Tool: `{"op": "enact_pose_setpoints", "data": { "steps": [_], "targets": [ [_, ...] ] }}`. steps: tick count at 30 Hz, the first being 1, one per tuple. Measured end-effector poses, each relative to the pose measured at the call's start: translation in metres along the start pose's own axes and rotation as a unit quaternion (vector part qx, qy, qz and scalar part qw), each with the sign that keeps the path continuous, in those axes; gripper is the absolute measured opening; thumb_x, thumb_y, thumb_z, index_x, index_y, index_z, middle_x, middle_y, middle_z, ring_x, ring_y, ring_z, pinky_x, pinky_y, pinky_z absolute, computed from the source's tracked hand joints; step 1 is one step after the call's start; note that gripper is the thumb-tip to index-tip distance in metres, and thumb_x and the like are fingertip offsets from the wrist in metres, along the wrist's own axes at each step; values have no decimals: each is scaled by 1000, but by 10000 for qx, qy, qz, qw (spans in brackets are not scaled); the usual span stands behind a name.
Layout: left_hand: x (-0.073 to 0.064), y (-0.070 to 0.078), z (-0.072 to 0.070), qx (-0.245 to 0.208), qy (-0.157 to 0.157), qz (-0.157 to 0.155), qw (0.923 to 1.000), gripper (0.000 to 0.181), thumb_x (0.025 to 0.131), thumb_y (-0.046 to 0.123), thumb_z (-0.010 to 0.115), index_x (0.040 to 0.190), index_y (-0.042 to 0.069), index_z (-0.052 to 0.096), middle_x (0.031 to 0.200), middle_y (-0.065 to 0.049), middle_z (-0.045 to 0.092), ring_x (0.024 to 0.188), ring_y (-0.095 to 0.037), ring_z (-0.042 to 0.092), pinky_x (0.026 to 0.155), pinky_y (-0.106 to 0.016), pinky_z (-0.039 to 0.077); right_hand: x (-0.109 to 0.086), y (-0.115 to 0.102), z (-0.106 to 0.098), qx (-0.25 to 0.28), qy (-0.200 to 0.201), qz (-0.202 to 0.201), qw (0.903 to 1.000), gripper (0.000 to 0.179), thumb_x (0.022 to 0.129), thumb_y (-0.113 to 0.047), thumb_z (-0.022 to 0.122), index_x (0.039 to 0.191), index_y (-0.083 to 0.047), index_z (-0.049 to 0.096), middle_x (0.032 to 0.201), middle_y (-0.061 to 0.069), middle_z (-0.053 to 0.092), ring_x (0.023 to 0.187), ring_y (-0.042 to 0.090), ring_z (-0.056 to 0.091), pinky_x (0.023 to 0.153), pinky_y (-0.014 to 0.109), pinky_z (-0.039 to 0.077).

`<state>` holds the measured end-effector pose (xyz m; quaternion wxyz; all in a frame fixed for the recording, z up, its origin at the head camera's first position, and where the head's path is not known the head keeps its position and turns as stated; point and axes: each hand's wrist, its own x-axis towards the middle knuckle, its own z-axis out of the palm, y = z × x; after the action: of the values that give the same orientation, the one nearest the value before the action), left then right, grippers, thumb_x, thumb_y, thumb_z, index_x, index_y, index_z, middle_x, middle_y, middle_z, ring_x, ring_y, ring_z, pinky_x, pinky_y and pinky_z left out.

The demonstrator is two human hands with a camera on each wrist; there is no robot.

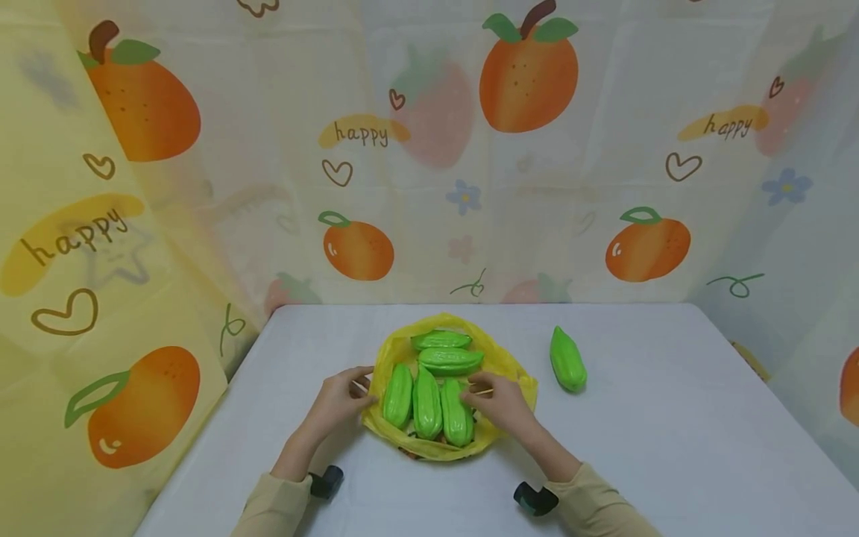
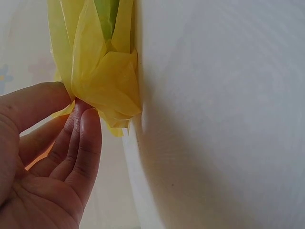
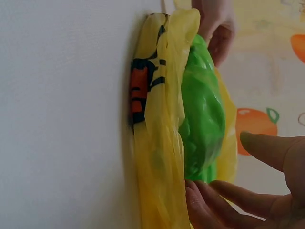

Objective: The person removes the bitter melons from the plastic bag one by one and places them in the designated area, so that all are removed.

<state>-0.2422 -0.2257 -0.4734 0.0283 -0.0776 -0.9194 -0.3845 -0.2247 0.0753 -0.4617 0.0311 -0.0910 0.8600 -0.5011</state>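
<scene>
A yellow plastic bag lies spread on the table with its mouth facing up. Several glossy green toy gourds, like bitter melons, rest inside, including one in the front row. At the bag's left edge, my left hand pinches the gathered plastic between thumb and fingers, seen close up in the left wrist view. My right hand reaches over the right rim, fingertips at the rightmost front gourd. In the right wrist view its thumb stands apart from the fingers, which touch the bag beside a green gourd.
One more green gourd lies outside the bag, on the right of the white table. A fruit-print curtain hangs behind the table and at both sides. Dark wrist cameras sit at both sleeves.
</scene>
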Motion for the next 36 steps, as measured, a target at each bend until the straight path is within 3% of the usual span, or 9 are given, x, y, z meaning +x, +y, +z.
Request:
{"op": "enact_pose_setpoints", "data": {
  "steps": [17,36],
  "targets": [
    [1,-1,0,2,6,50,10000,51,76,7,77,124,5,61,91,-4,65,77,-13,64,67,-29,55,-5,-1,15,-499,-345,188,9980,66,81,-40,73,127,4,53,122,22,60,104,33,62,83,41,54],
    [0,0,-1,43,-45,1,10000,50,76,9,77,124,6,61,92,-4,66,76,-12,63,67,-28,54,-7,-6,19,-1033,-305,-24,9942,69,78,-38,76,128,4,53,113,19,64,97,27,61,77,41,52]
  ]
}}
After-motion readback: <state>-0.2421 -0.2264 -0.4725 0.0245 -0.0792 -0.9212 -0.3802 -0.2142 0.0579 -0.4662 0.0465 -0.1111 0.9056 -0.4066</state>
